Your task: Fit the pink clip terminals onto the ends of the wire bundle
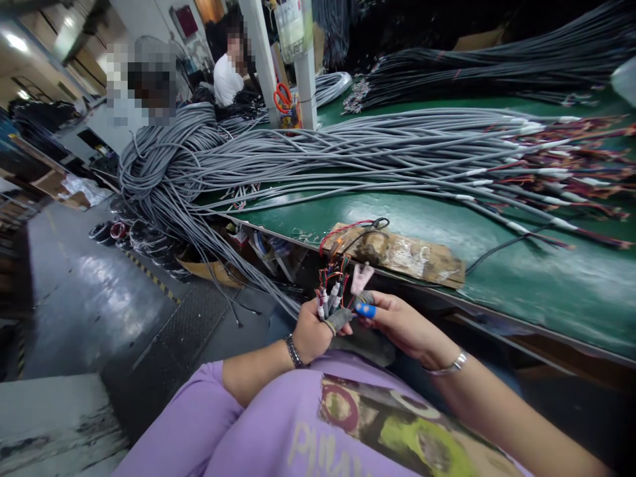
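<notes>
My left hand [314, 331] is closed around the ends of several grey cables, which run up from the lower left. White sleeves [335, 293] and thin coloured wires [342, 266] stick up out of its grip. My right hand [397, 324] is just to the right, its fingertips pinched together close to the wires; what they hold is too small to make out. Blue tape wraps the right thumb, and grey covers sit on fingers of both hands. Just above the right fingertips is a pale pink clip-like piece [362, 278].
A worn wooden block [412, 258] with red and black leads lies at the edge of the green table [298, 218]. A large bundle of grey cables [348, 152] stretches across it. Darker cables [472, 73] lie behind. Orange-handled scissors [282, 97] stand by a post. A person [228, 76] sits farther back.
</notes>
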Demonstrator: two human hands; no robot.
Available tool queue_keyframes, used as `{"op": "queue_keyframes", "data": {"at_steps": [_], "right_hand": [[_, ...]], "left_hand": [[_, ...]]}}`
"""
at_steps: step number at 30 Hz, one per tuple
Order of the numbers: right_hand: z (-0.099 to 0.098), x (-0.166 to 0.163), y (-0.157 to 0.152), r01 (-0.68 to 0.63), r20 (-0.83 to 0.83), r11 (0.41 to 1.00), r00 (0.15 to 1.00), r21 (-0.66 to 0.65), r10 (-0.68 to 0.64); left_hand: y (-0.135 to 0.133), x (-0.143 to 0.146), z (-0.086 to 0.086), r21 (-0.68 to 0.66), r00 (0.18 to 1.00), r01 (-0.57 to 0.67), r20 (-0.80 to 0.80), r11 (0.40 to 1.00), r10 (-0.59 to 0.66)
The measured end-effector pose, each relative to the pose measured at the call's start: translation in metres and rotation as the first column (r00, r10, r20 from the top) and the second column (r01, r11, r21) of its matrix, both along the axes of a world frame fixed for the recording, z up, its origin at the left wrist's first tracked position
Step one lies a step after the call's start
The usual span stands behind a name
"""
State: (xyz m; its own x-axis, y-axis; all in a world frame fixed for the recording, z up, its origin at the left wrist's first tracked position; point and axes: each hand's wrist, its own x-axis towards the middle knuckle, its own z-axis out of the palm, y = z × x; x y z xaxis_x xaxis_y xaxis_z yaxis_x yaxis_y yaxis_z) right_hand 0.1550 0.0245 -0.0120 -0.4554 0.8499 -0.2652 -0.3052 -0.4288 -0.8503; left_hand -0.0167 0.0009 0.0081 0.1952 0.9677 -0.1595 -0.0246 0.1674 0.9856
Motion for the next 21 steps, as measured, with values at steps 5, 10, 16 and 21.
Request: {"op": "queue_keyframes", "data": {"at_steps": [5,10,16,21], "right_hand": [[0.004,-0.010,-0.003,-0.010,0.032,0.997,0.999,0.070,0.008],[-0.007,-0.011,0.003,0.184,-0.029,0.982,0.982,-0.037,-0.185],[-0.008,-0.008,0.013,0.213,-0.131,0.963,0.963,-0.166,-0.236],[0.003,-0.019,0.011,0.316,0.082,0.930,0.939,0.186,-0.335]], "left_hand": [[0.001,-0.002,0.004,0.012,0.986,0.155,-0.059,0.988,-0.154],[0.000,-0.005,0.007,0.029,0.994,0.099,-0.048,0.995,-0.097],[0.003,-0.002,0.006,0.047,0.999,-0.036,0.027,0.998,0.035],[0.008,0.005,0.009,0.077,0.999,-0.026,0.024,0.997,0.024]]}}
